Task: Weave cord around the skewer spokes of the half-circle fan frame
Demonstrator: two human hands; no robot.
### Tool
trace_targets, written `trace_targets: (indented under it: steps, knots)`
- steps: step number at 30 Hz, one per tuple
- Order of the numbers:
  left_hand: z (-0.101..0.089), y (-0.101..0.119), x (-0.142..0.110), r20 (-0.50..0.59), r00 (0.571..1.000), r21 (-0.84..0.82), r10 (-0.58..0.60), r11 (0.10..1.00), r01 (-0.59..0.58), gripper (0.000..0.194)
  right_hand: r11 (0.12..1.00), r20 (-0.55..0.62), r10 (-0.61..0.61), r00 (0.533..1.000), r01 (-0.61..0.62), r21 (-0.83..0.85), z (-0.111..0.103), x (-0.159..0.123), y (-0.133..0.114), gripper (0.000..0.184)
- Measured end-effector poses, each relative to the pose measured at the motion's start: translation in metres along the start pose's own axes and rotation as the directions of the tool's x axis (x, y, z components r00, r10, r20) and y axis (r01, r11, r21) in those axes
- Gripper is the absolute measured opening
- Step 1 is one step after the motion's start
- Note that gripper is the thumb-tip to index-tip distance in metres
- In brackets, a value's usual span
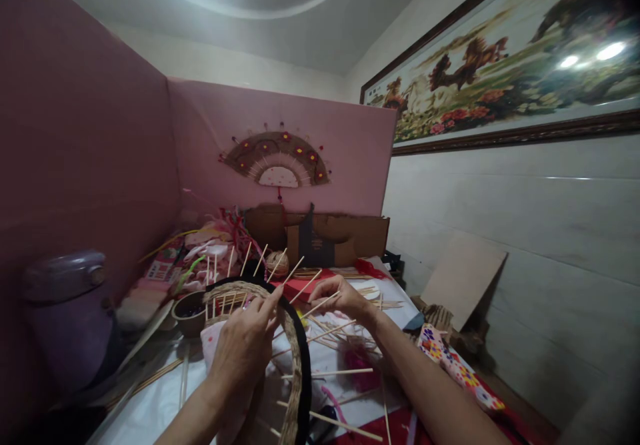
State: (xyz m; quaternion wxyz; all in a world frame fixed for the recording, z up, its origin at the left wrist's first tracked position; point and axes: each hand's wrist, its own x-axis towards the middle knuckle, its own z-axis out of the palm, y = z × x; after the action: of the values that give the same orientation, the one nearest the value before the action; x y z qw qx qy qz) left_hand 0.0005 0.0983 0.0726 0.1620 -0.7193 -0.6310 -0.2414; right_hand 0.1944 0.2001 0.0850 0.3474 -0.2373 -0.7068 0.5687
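Observation:
A half-made fan (298, 358) curves across the table in front of me, with a braided straw band and a black outer edge. Thin wooden sticks (342, 371) poke out all around its rim. My left hand (245, 338) grips the fan at its upper rim, fingers bent over the band and the thumb side hidden. Just beyond the edge, my right hand (343, 297) has its thumb and forefinger pinched together among the stick ends. Whatever is between those fingertips is too small to make out. A pale dotted cloth piece (212, 341) shows at the fan's inner part.
A finished fan (279, 158) hangs on the pink panel (350, 158). Behind my hands are a twine ball (277, 263) and cardboard (340, 238). To the left stand a dark bowl (191, 313) and a purple container (70, 325). Loose sticks (345, 330) lie on the table.

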Motion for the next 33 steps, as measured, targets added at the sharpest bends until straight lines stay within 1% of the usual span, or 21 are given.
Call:
trace_targets:
  steps: [3, 6, 10, 12, 14, 17, 21, 23, 25, 27, 28, 29, 30, 31, 32, 33]
  knots:
    - [-0.001, 0.000, 0.000, -0.008, 1.000, 0.022, 0.011, 1.000, -0.011, 0.044, 1.000, 0.024, -0.025, 0.999, 0.025, -0.015, -0.006, -0.006, -0.010, 0.023]
    - [-0.006, 0.000, 0.000, -0.037, 0.999, 0.057, 0.012, 0.998, -0.010, 0.048, 0.997, 0.069, -0.071, 0.995, 0.073, -0.024, -0.010, -0.009, -0.016, 0.022]
    - [-0.017, -0.003, 0.001, -0.160, 0.986, 0.107, -0.035, 0.993, 0.053, 0.048, 0.997, 0.072, -0.068, 0.995, 0.071, -0.039, -0.012, -0.009, -0.018, 0.024]
    - [-0.021, -0.006, 0.002, -0.225, 0.972, 0.125, -0.071, 0.987, 0.101, 0.045, 0.995, 0.076, -0.049, 0.996, 0.056, -0.088, -0.013, -0.012, -0.019, 0.026]
    - [-0.026, -0.011, 0.003, -0.264, 0.959, 0.134, -0.107, 0.980, 0.146, 0.045, 0.986, 0.085, -0.030, 0.996, 0.044, -0.163, -0.015, -0.019, -0.022, 0.027]
    - [-0.034, -0.017, 0.005, -0.287, 0.942, 0.109, -0.172, 0.971, 0.211, 0.049, 0.969, 0.072, 0.005, 0.997, 0.014, -0.248, -0.022, -0.039, -0.029, 0.028]
    - [-0.047, -0.020, 0.007, -0.348, 0.906, 0.092, -0.241, 0.953, 0.289, 0.049, 0.942, 0.005, 0.011, 1.000, -0.008, -0.336, -0.036, -0.075, -0.037, 0.028]
    - [-0.051, -0.020, 0.007, -0.385, 0.889, 0.078, -0.250, 0.951, 0.301, 0.047, 0.909, -0.060, 0.010, 0.998, -0.034, -0.416, -0.043, -0.091, -0.037, 0.029]
    - [-0.054, -0.020, 0.007, -0.408, 0.881, 0.059, -0.240, 0.956, 0.288, 0.046, 0.884, -0.104, 0.019, 0.994, -0.065, -0.463, -0.046, -0.105, -0.035, 0.028]
    - [-0.055, -0.019, 0.007, -0.423, 0.877, 0.041, -0.228, 0.962, 0.269, 0.047, 0.846, -0.130, 0.018, 0.991, -0.084, -0.527, -0.039, -0.114, -0.033, 0.024]
    - [-0.055, -0.019, 0.008, -0.428, 0.873, 0.033, -0.231, 0.962, 0.271, 0.046, 0.813, -0.136, 0.000, 0.991, -0.079, -0.577, -0.031, -0.117, -0.032, 0.024]
    - [-0.055, -0.018, 0.008, -0.431, 0.870, 0.024, -0.239, 0.961, 0.276, 0.046, 0.786, -0.151, -0.009, 0.989, -0.086, -0.612, -0.019, -0.120, -0.030, 0.035]
    - [-0.056, -0.018, 0.009, -0.434, 0.865, 0.016, -0.250, 0.958, 0.285, 0.046, 0.759, -0.135, -0.021, 0.991, -0.073, -0.647, -0.005, -0.120, -0.029, 0.048]
    - [-0.057, -0.017, 0.009, -0.436, 0.862, 0.012, -0.260, 0.956, 0.294, 0.046, 0.723, -0.078, -0.058, 0.995, -0.012, -0.691, 0.011, -0.119, -0.026, 0.059]
    - [-0.058, -0.017, 0.010, -0.436, 0.860, 0.010, -0.265, 0.954, 0.300, 0.045, 0.688, -0.011, -0.102, 0.995, 0.063, -0.723, 0.028, -0.117, -0.021, 0.066]
    - [-0.059, -0.017, 0.010, -0.437, 0.859, 0.008, -0.267, 0.954, 0.300, 0.045, 0.660, 0.049, -0.129, 0.990, 0.123, -0.741, 0.046, -0.112, -0.013, 0.068]
